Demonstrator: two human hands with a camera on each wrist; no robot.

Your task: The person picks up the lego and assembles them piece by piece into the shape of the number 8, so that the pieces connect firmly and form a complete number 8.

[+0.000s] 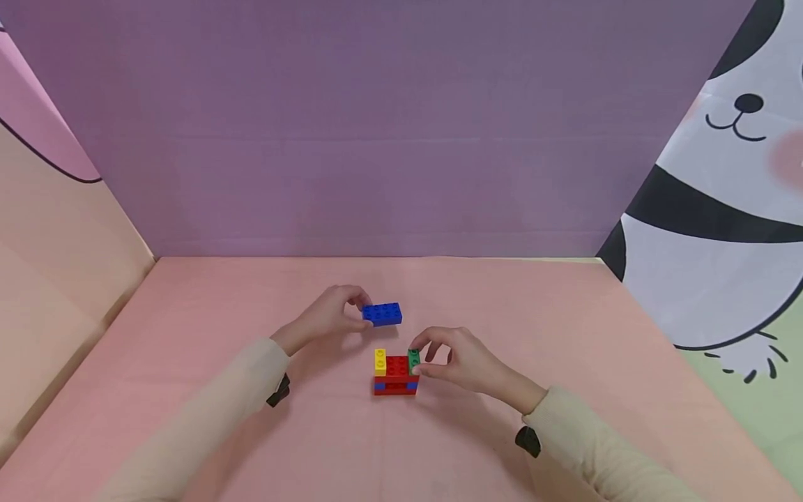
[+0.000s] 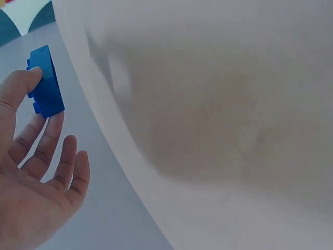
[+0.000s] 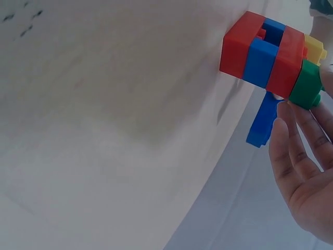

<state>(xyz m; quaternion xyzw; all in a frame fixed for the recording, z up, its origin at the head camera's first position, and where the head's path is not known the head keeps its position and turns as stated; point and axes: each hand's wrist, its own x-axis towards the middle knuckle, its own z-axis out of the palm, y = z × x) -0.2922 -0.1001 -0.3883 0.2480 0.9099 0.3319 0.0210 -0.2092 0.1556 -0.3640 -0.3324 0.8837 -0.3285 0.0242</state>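
Note:
A blue building brick [image 1: 383, 314] with studs on top is pinched at its left end by my left hand [image 1: 332, 311], above the table and behind the stack. In the left wrist view the thumb presses the studded side of the blue brick [image 2: 48, 86]. The stack of bricks [image 1: 396, 385] stands upright on the table, with red layers and blue pieces between them. On its top sit a yellow brick [image 1: 380, 362] at the left and a green brick [image 1: 414, 360] at the right. My right hand [image 1: 461, 359] pinches the green brick between thumb and fingers.
A pink cloth covers the table [image 1: 339, 446]. Behind it rises a purple backdrop [image 1: 376, 139]. A panda-printed panel [image 1: 709, 279] borders the right side, and a beige panel [image 1: 56, 279] the left. Dark wrist gear shows at both sleeves.

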